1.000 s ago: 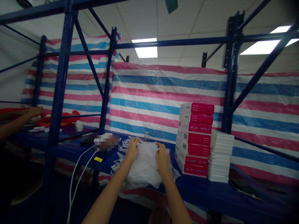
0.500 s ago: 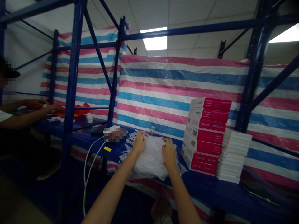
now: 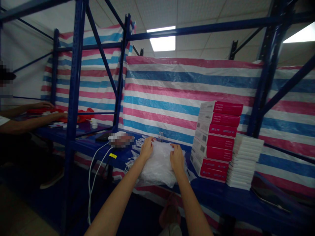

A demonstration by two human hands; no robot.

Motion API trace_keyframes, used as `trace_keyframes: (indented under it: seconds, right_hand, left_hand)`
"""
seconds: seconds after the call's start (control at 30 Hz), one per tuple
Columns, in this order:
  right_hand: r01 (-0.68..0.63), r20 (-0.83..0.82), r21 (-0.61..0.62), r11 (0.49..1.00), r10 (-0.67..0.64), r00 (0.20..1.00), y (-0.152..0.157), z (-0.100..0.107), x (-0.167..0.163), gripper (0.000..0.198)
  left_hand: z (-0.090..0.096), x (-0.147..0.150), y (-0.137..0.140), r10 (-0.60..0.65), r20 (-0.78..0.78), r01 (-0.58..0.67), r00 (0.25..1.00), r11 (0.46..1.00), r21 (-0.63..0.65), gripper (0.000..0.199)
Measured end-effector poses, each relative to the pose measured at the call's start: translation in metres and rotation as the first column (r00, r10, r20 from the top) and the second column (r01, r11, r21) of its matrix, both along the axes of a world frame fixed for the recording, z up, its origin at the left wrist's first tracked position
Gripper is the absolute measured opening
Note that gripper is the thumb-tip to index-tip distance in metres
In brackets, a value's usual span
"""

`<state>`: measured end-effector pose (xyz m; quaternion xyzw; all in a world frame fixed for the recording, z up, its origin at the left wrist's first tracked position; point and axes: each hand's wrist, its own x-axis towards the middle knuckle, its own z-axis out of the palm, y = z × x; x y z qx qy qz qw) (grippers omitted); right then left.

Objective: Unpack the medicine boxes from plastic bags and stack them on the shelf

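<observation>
A whitish, see-through plastic bag (image 3: 158, 164) lies in a crumpled, flat heap at the front of the blue shelf. At its far left corner, my left hand (image 3: 147, 148) is closed with bent fingers on the plastic. My right hand (image 3: 177, 157) grips the far right side in the same way, fingers curled over the edge. Whether this is one bag or a stack, I cannot tell. White looped cords (image 3: 133, 157) spread out beside my left hand. Just beyond the bag stands a small clear glass or bottle (image 3: 160, 136).
Red and white boxes (image 3: 219, 144) stand stacked to the right, beside a pile of thin white boxes (image 3: 243, 162). A dark flat device (image 3: 270, 198) lies at the right edge. White cables (image 3: 91, 177) hang at left. Another person's arm (image 3: 31, 123) reaches over red material (image 3: 86, 113).
My hands stay almost in place on the plastic bag. The view has shifted very slightly. At far left, the other person's hands have moved a little.
</observation>
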<state>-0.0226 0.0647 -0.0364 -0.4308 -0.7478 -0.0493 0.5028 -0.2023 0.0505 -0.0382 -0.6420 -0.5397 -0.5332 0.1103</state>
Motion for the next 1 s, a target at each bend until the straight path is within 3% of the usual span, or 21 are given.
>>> trace_keyframes:
  seconds: [0.2,0.53,1.0]
  right_hand:
    - [-0.041,-0.028,0.015,0.999,0.041,0.999,0.003,-0.002,0.001,0.045]
    - [-0.025,-0.049,-0.011,1.000,0.024,0.998,0.000,0.000,0.001,0.050]
    - [0.083,-0.047,-0.099,0.992,-0.087,0.995,-0.001,0.001,0.004,0.048]
  left_hand:
    - [-0.006,-0.004,0.007,-0.018,0.046,0.016,0.999,0.999,0.041,0.063]
    - [-0.010,-0.009,0.019,-0.019,0.129,0.016,0.991,1.000,0.027,0.052]
    - [-0.009,-0.007,0.016,-0.052,-0.030,0.051,0.998,0.998,-0.048,0.046]
